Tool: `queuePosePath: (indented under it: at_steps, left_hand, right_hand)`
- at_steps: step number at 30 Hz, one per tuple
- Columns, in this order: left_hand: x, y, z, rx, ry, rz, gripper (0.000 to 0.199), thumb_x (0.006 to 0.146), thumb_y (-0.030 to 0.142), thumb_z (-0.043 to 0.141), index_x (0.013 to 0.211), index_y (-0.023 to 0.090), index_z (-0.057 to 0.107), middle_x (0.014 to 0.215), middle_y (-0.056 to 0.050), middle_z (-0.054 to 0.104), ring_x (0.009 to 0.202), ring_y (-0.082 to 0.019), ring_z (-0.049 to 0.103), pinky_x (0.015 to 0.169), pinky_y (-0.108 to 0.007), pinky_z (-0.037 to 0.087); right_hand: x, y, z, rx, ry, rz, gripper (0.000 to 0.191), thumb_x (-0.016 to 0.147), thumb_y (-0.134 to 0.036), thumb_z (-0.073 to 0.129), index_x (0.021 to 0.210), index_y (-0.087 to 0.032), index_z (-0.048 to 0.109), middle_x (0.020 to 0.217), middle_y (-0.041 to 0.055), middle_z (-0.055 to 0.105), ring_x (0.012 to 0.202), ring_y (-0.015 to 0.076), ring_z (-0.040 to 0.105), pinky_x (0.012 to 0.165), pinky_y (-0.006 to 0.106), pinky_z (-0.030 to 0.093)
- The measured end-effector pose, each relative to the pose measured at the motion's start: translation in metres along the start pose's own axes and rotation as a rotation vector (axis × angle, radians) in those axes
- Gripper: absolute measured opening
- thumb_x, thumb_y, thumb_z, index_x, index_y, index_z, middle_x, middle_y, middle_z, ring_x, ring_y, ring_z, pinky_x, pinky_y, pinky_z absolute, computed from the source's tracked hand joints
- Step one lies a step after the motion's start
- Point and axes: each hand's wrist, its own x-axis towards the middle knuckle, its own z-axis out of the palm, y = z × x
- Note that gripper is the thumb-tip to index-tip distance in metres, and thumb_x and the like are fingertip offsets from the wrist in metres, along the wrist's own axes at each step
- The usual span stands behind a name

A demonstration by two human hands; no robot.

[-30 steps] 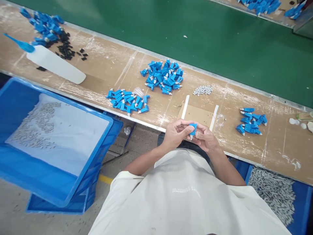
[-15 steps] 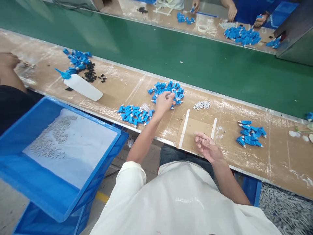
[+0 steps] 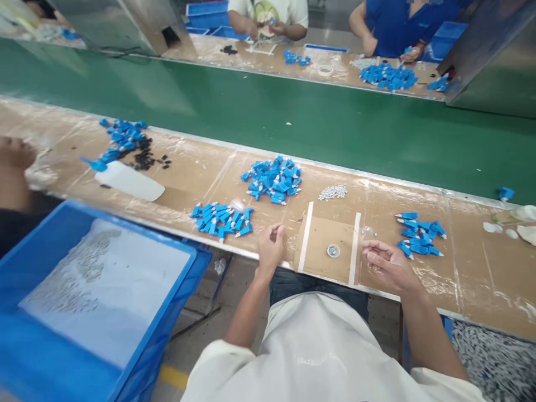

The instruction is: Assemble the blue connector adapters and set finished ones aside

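My left hand (image 3: 271, 245) hovers at the table's front edge, left of a cardboard board (image 3: 320, 237) edged with white strips. Its fingers are loosely curled, a gap shows between thumb and forefinger, and I see nothing in them. My right hand (image 3: 387, 262) is just right of the board, palm turned inward, fingers stretched and apart, nothing visible in it. On the board sits a small round cup (image 3: 333, 250) with something shiny inside. Blue parts with white tips lie in a far pile (image 3: 274, 178), a near-left pile (image 3: 221, 219) and a right-hand group (image 3: 421, 234).
Small pale pieces (image 3: 333, 192) lie behind the board. Leftward are a white squeeze bottle (image 3: 129, 180), black pieces (image 3: 144, 153) and a blue crate (image 3: 184, 257) beside the table. A green belt (image 3: 251, 117) runs behind; co-workers sit beyond it, and another person's hand (image 3: 17, 153) is at far left.
My left hand has drawn back from the far blue pile to the table's edge. My right hand has moved right, off the board, where the cup now shows. The camera view has tilted up.
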Motion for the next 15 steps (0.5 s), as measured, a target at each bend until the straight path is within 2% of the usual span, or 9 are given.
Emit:
queuePosePath:
  at_steps: [2, 4, 6, 9, 12, 15]
  left_hand:
    - [-0.020, -0.009, 0.000, 0.112, 0.059, -0.067, 0.028, 0.091, 0.042, 0.055, 0.098, 0.021, 0.073, 0.094, -0.009, 0.078, 0.094, -0.024, 0.074, 0.084, -0.034, 0.056]
    - [-0.031, -0.017, -0.002, 0.246, 0.081, -0.062, 0.029, 0.090, 0.046, 0.055, 0.095, 0.024, 0.073, 0.092, -0.009, 0.079, 0.096, -0.027, 0.075, 0.084, -0.037, 0.057]
    - [-0.033, -0.022, -0.003, 0.325, 0.053, 0.013, 0.029, 0.088, 0.049, 0.057, 0.092, 0.026, 0.074, 0.092, -0.009, 0.080, 0.091, -0.028, 0.076, 0.085, -0.040, 0.058]
    - [-0.032, -0.016, -0.002, 0.376, 0.041, 0.116, 0.023, 0.084, 0.052, 0.056, 0.079, 0.038, 0.073, 0.083, 0.002, 0.079, 0.085, -0.031, 0.078, 0.076, -0.044, 0.061]
    - [-0.031, 0.001, 0.000, 0.407, 0.062, 0.141, 0.019, 0.076, 0.054, 0.058, 0.063, 0.049, 0.071, 0.067, 0.010, 0.075, 0.080, -0.033, 0.078, 0.064, -0.046, 0.059]
    - [-0.027, 0.018, 0.003, 0.391, 0.074, 0.083, 0.018, 0.067, 0.052, 0.063, 0.051, 0.060, 0.067, 0.050, 0.015, 0.067, 0.063, -0.033, 0.075, 0.054, -0.043, 0.054]
  right_hand:
    - [0.004, -0.008, -0.025, -0.252, 0.097, -0.063, 0.044, 0.077, -0.055, 0.079, 0.105, -0.021, 0.078, 0.084, 0.0047, 0.073, 0.066, 0.0166, 0.061, 0.055, 0.028, 0.049]
    - [0.015, -0.018, -0.056, -0.576, 0.254, -0.106, 0.040, 0.083, -0.051, 0.072, 0.106, -0.019, 0.078, 0.086, 0.0059, 0.075, 0.073, 0.0200, 0.065, 0.063, 0.031, 0.052]
    - [0.032, -0.028, -0.096, -0.914, 0.486, 0.019, 0.033, 0.089, -0.043, 0.065, 0.110, -0.021, 0.077, 0.090, 0.0056, 0.077, 0.082, 0.0212, 0.069, 0.072, 0.030, 0.053]
    - [0.059, -0.044, -0.159, -1.018, 0.698, 0.164, 0.026, 0.090, -0.032, 0.063, 0.105, -0.016, 0.077, 0.097, 0.0114, 0.078, 0.093, 0.0252, 0.071, 0.078, 0.030, 0.049]
    - [0.087, -0.053, -0.207, -1.067, 0.776, 0.259, 0.022, 0.089, -0.026, 0.064, 0.096, -0.009, 0.075, 0.103, 0.0203, 0.075, 0.102, 0.0304, 0.067, 0.084, 0.032, 0.047]
    - [0.112, -0.057, -0.241, -1.094, 0.847, 0.311, 0.032, 0.089, -0.024, 0.067, 0.113, -0.004, 0.070, 0.128, 0.0280, 0.064, 0.119, 0.0337, 0.058, 0.095, 0.035, 0.044]
